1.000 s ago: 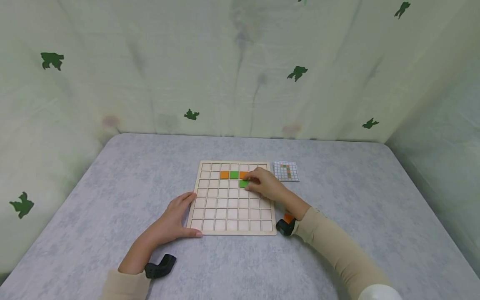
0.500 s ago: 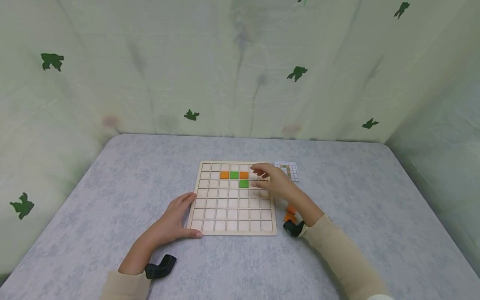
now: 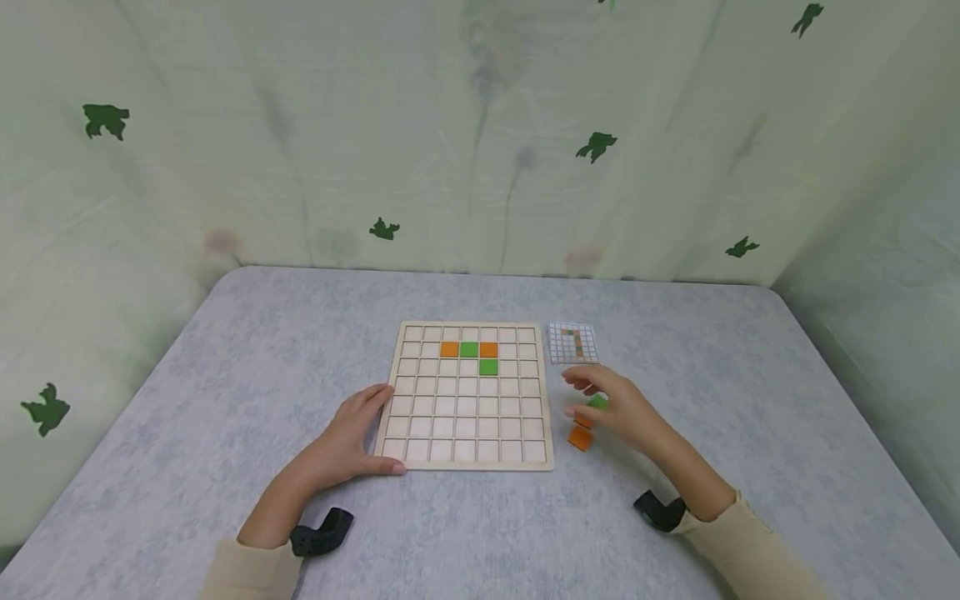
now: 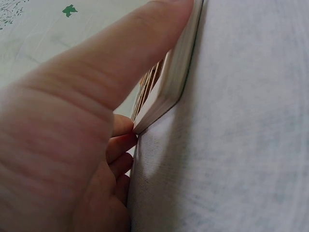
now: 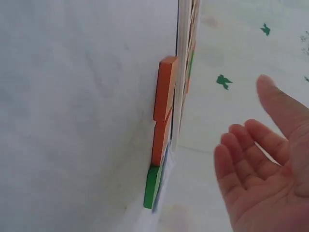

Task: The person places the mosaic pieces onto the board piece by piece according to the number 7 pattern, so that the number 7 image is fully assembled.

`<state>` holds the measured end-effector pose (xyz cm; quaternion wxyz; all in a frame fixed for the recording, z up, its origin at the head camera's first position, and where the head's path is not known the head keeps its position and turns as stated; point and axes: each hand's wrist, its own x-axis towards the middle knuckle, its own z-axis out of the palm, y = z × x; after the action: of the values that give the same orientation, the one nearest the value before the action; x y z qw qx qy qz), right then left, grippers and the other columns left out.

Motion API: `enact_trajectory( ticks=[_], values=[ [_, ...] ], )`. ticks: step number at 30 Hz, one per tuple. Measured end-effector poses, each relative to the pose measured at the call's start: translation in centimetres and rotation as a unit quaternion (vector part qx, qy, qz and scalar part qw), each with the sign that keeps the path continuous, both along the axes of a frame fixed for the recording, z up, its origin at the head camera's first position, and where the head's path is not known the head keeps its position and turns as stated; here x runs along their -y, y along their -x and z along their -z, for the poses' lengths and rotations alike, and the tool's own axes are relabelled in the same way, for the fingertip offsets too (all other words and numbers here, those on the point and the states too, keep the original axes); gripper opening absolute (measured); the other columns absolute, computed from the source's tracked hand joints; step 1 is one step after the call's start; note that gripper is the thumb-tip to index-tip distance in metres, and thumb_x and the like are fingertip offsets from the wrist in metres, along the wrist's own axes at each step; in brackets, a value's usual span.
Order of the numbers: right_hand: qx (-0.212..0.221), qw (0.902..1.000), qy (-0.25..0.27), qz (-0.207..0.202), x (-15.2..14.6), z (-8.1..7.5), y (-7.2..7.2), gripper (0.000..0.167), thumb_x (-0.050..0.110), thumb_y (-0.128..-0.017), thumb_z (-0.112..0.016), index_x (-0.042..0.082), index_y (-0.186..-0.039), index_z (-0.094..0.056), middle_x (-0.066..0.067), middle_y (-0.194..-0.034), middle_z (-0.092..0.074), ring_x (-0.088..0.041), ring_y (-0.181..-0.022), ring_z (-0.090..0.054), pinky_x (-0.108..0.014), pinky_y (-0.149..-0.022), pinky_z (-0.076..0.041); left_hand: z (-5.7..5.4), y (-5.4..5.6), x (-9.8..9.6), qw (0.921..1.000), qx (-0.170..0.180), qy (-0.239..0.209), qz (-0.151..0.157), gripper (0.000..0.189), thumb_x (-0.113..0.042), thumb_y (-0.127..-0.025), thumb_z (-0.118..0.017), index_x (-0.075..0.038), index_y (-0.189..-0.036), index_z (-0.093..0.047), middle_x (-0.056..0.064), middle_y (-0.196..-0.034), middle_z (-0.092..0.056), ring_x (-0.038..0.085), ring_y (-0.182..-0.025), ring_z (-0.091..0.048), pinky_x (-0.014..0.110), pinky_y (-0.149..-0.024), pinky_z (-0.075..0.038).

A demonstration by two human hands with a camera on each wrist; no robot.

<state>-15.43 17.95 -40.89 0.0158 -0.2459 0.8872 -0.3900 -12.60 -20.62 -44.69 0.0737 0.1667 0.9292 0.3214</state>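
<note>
A wooden grid board (image 3: 435, 408) lies on the table. Its second row from the back holds an orange tile (image 3: 449, 349), a green tile (image 3: 468, 349) and another orange tile (image 3: 488, 349). Directly below the last sits a second green tile (image 3: 488, 367). My left hand (image 3: 337, 443) rests at the near left corner, thumb on the front edge, fingers along the left side. To the board's right, my right hand (image 3: 622, 408) hovers with fingers apart, holding nothing. Beneath it lie two loose orange tiles (image 5: 165, 89) and a loose green tile (image 5: 152, 186), in a row in the right wrist view.
A small card (image 3: 573, 342) printed with a coloured grid pattern lies beside the board's far right corner. The grey table (image 3: 300, 333) reaches back to a pale cloth backdrop (image 3: 450, 125) with green leaf-like shapes. Black wrist devices (image 3: 322, 533) sit on both wrists.
My right hand has let go of the green tile below the orange one and moved right and nearer, over the loose tiles. My left hand has stayed at the board's corner.
</note>
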Motion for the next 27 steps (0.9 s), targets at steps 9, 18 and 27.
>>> enact_trajectory(
  ticks=[9, 18, 27],
  values=[
    [0.019, 0.9997, -0.014, -0.009, -1.5, 1.9, -2.6, 0.044, 0.020, -0.074, -0.073, 0.002, -0.112, -0.059, -0.002, -0.101, -0.058, -0.015, -0.088, -0.055, -0.029, -0.077, -0.047, -0.1, 0.1, 0.0, 1.0000, 0.000, -0.001, 0.002, 0.117, -0.062, -0.055, -0.074, -0.002, -0.141, -0.023, 0.018, -0.143, -0.019, 0.037, -0.130, -0.013, 0.056, -0.098, -0.022],
    [0.037, 0.9950, -0.068, 0.063, -0.7, 3.0, -3.9, 0.040, 0.023, -0.073, -0.075, 0.006, -0.107, -0.062, 0.003, -0.098, -0.056, -0.009, -0.089, -0.053, -0.027, -0.077, -0.046, -0.1, 0.1, -0.1, 1.0000, 0.003, -0.002, 0.003, 0.117, -0.061, -0.055, -0.074, -0.001, -0.141, -0.023, 0.018, -0.143, -0.019, 0.037, -0.130, -0.013, 0.056, -0.098, -0.021],
    [0.023, 0.9865, -0.114, 0.115, 0.7, 2.5, -4.3, 0.033, 0.016, -0.071, -0.077, 0.003, -0.099, -0.065, 0.003, -0.084, -0.055, -0.008, -0.075, -0.050, -0.025, -0.064, -0.045, -0.2, 0.0, 0.0, 0.9999, 0.006, -0.009, 0.003, 0.116, -0.060, -0.055, -0.075, -0.001, -0.141, -0.023, 0.018, -0.144, -0.018, 0.037, -0.130, -0.012, 0.057, -0.098, -0.020]
  ],
)
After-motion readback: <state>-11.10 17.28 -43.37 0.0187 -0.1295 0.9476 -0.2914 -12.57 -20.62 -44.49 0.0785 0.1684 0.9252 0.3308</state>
